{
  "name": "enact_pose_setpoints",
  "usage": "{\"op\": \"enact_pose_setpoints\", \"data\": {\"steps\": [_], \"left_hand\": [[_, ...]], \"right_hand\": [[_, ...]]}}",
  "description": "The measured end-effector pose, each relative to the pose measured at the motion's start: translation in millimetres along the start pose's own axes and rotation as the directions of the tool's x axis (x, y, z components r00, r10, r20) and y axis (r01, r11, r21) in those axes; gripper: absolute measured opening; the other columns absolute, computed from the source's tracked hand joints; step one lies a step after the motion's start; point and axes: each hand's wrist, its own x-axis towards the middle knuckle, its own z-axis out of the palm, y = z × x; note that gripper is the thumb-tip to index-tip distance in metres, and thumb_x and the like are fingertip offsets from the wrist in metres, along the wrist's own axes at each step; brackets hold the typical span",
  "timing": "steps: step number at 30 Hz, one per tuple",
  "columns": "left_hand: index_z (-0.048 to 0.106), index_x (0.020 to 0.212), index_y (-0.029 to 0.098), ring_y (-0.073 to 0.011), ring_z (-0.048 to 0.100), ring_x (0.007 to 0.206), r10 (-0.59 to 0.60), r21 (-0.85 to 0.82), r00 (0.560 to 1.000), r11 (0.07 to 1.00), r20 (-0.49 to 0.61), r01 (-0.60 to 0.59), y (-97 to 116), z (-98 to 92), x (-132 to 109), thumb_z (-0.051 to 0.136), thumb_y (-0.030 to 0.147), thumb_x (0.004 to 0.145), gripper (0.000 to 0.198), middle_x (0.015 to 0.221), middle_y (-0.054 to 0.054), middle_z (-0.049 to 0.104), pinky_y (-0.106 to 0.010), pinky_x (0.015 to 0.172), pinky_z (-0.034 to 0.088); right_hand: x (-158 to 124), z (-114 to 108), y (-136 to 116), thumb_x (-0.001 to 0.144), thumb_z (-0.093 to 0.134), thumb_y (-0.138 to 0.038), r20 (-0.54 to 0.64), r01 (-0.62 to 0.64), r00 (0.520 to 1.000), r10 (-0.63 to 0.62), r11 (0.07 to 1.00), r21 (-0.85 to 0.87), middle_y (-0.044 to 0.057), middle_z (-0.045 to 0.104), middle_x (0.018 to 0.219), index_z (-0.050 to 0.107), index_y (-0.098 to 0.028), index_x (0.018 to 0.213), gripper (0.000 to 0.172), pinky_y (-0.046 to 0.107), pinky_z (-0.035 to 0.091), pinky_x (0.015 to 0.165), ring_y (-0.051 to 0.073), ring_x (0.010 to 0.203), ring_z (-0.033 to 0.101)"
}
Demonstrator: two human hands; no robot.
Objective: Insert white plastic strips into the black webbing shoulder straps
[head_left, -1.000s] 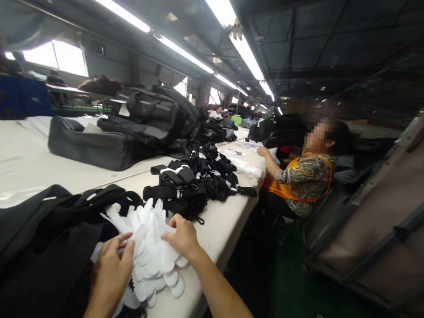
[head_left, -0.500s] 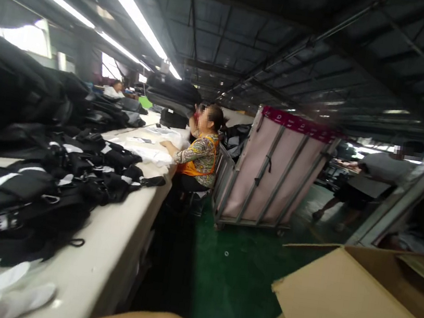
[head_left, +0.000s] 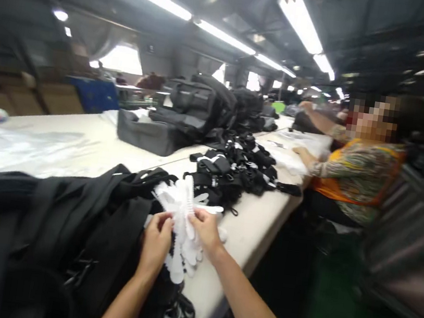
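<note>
A loose bunch of white strips (head_left: 182,205), with rounded ends and toothed edges, lies fanned out over black straps on the table. My right hand (head_left: 205,230) pinches one of these strips between thumb and fingers. On the bunch's left side, my left hand (head_left: 156,238) is closed, its fingertips at the edge of the strips; exactly what it grips is partly hidden. Black fabric bags (head_left: 67,233) lie heaped beside my left forearm. Black straps with metal hooks (head_left: 176,314) hang close to the table edge below my hands.
The long pale table (head_left: 261,226) runs away from me. More black straps (head_left: 249,159) and a stack of black bags (head_left: 195,106) lie further along it. Clear plastic (head_left: 8,146) covers the left part. A co-worker (head_left: 360,169) sits at the right edge, near a wheeled cart (head_left: 412,250).
My view has swung left from the aisle and cardboard box to the table. Both hands are now in view at the white strips; before, only part of an arm showed.
</note>
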Motion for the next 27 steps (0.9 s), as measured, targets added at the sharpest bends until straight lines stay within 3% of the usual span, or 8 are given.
{"op": "enact_pose_setpoints", "data": {"steps": [5,8,12,14,17,20,25,27], "left_hand": [[0.062,0.111,0.018,-0.0235,0.070,0.095,0.015,-0.192,0.999,0.981,0.051,-0.005,14.1,9.3,-2.0,0.054,0.043,0.087,0.036,0.106,-0.011,0.072,-0.036,0.086,0.054],[0.061,0.113,0.019,-0.0234,0.067,0.103,0.071,-0.272,0.991,0.962,0.110,-0.038,20.3,10.5,-6.4,0.055,0.045,0.089,0.036,0.111,-0.011,0.070,-0.035,0.092,0.050],[0.061,0.104,0.020,-0.0223,0.066,0.097,0.064,-0.277,0.991,0.960,0.114,-0.030,18.7,6.1,-6.1,0.053,0.044,0.090,0.028,0.101,-0.007,0.070,-0.033,0.089,0.048],[0.063,0.100,0.019,-0.0234,0.066,0.097,0.020,-0.278,0.997,0.961,0.078,0.003,15.6,5.6,-3.6,0.052,0.042,0.090,0.027,0.097,-0.007,0.070,-0.034,0.088,0.048],[0.065,0.094,0.019,-0.0248,0.067,0.095,-0.041,-0.272,0.998,0.961,0.054,0.054,12.3,6.4,-0.5,0.051,0.043,0.090,0.028,0.096,-0.008,0.071,-0.035,0.085,0.049],[0.067,0.093,0.018,-0.0254,0.067,0.093,-0.065,-0.306,0.995,0.948,0.078,0.086,13.2,6.5,0.6,0.051,0.045,0.089,0.031,0.096,-0.009,0.072,-0.035,0.084,0.050],[0.069,0.098,0.018,-0.0263,0.065,0.101,-0.095,-0.383,0.993,0.916,0.071,0.115,22.3,4.1,0.4,0.051,0.046,0.089,0.035,0.100,-0.009,0.072,-0.035,0.090,0.049],[0.067,0.104,0.018,-0.0258,0.065,0.101,-0.094,-0.421,0.993,0.900,0.066,0.113,25.4,4.2,0.1,0.050,0.048,0.090,0.037,0.104,-0.009,0.070,-0.033,0.084,0.053]], "right_hand": [[8.6,-1.4,-12.4,0.069,0.078,-0.040,0.153,-0.213,0.975,0.161,0.871,0.443,0.008,0.074,0.092,0.071,-0.015,0.101,0.041,0.035,0.052,0.084,0.021,0.084,0.068],[5.9,7.4,-20.5,0.067,0.081,-0.039,0.183,-0.224,0.970,0.162,0.889,0.401,0.007,0.073,0.088,0.073,-0.015,0.091,0.035,0.035,0.051,0.089,0.020,0.084,0.067],[4.3,19.1,-17.1,0.067,0.081,-0.042,0.108,-0.159,0.985,0.137,0.962,0.223,0.005,0.071,0.079,0.073,-0.015,0.081,0.031,0.033,0.051,0.082,0.020,0.081,0.065],[4.7,17.7,-15.0,0.070,0.080,-0.042,0.192,-0.168,0.972,0.135,0.971,0.172,0.005,0.070,0.080,0.075,-0.015,0.084,0.030,0.032,0.051,0.080,0.020,0.082,0.064],[6.8,9.6,-15.6,0.074,0.076,-0.044,0.405,-0.282,0.892,0.199,0.946,0.157,0.005,0.069,0.087,0.076,-0.015,0.090,0.034,0.030,0.050,0.075,0.018,0.080,0.062],[11.8,3.6,-17.7,0.077,0.072,-0.049,0.467,-0.334,0.854,0.231,0.931,0.151,0.003,0.067,0.080,0.075,-0.014,0.083,0.035,0.024,0.047,0.066,0.012,0.070,0.057],[26.0,8.7,-23.2,0.076,0.071,-0.052,0.429,-0.250,0.888,0.166,0.957,0.147,-0.001,0.056,0.062,0.068,-0.013,0.066,0.041,0.021,0.041,0.055,0.009,0.058,0.047],[32.3,14.6,-25.6,0.071,0.076,-0.051,0.370,-0.241,0.914,0.168,0.957,0.160,-0.002,0.052,0.057,0.065,-0.013,0.061,0.040,0.021,0.040,0.049,0.009,0.054,0.046]]}}
